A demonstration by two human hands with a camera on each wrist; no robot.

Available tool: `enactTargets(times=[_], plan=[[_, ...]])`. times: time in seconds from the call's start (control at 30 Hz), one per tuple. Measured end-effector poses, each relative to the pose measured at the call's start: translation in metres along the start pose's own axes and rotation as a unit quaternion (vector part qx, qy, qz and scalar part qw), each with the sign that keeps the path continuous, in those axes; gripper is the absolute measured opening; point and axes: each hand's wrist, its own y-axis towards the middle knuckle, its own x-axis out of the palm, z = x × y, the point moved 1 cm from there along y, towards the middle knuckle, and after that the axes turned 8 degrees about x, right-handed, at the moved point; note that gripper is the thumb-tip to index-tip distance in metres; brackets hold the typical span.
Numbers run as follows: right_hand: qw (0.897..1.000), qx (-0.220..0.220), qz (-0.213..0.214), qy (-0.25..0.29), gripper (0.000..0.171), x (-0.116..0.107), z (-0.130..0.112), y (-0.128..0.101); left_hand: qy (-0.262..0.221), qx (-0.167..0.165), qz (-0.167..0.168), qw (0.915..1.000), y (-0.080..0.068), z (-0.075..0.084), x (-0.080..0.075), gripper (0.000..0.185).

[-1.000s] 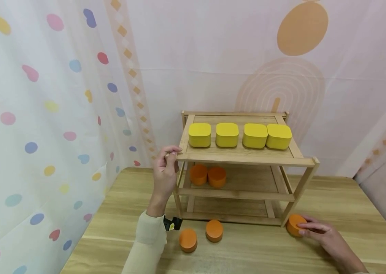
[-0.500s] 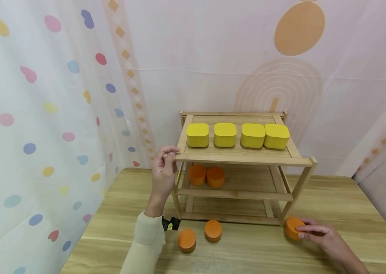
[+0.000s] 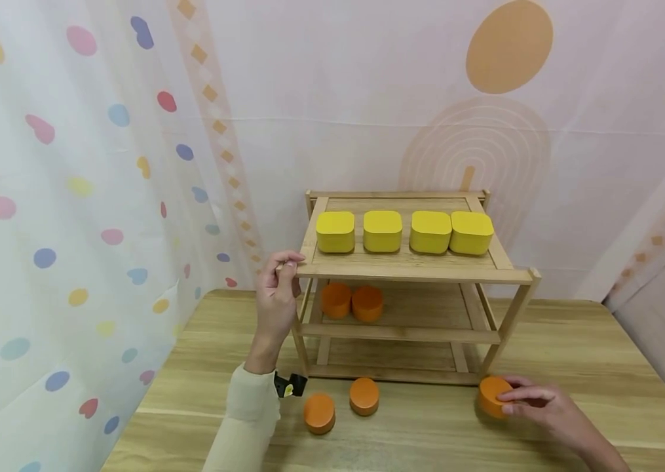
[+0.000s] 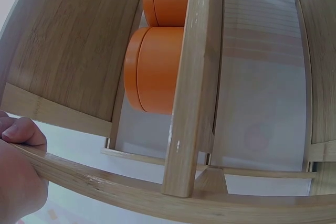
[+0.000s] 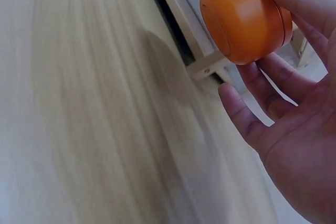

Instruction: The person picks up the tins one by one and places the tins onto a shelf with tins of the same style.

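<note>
My right hand (image 3: 544, 410) pinches a round orange tin (image 3: 493, 396) between thumb and fingers, beside the front right leg of a three-tier wooden shelf rack (image 3: 403, 271). In the right wrist view the tin (image 5: 244, 19) is tilted and held above the table, its shadow lying below. My left hand (image 3: 277, 295) grips the rack's top front left corner. The left wrist view shows the thumb (image 4: 23, 132) curled over a rail. Two more orange tins (image 3: 336, 300) stand side by side on the middle tier, at its left. Another two orange tins (image 3: 319, 413) sit on the table before the rack.
Several yellow rounded-square tins (image 3: 382, 231) stand in a row on the top tier, the two rightmost touching. The wood-grain table (image 3: 574, 347) carries the rack. A patterned curtain (image 3: 356, 98) hangs behind and at the left.
My right hand has shifted slightly left with the orange tin, closer to the rack's front right leg. The left hand keeps its grip. The head view has turned a little.
</note>
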Motion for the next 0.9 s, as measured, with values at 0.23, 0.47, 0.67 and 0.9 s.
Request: enactTargets(times=[0.23, 0.47, 0.67, 0.9], plan=[[0.999, -0.011, -0.038, 0.023, 0.026, 0.007, -0.011, 0.006, -0.001, -0.002, 0.003, 1.0000, 0.000, 0.000, 0.000, 0.023], [0.997, -0.039, -0.050, 0.039, 0.028, 0.013, -0.018, 0.011, -0.004, -0.004, 0.002, 1.0000, 0.000, -0.001, 0.000, 0.023], [0.994, -0.074, -0.066, 0.045, 0.034, 0.016, -0.023, 0.014, -0.005, 0.001, 0.001, 1.0000, 0.000, 0.000, 0.001, 0.023], [0.994, -0.078, -0.072, 0.036, 0.036, 0.019, -0.030, 0.017, 0.000, 0.004, 0.000, 1.0000, 0.001, 0.000, 0.000, 0.024]])
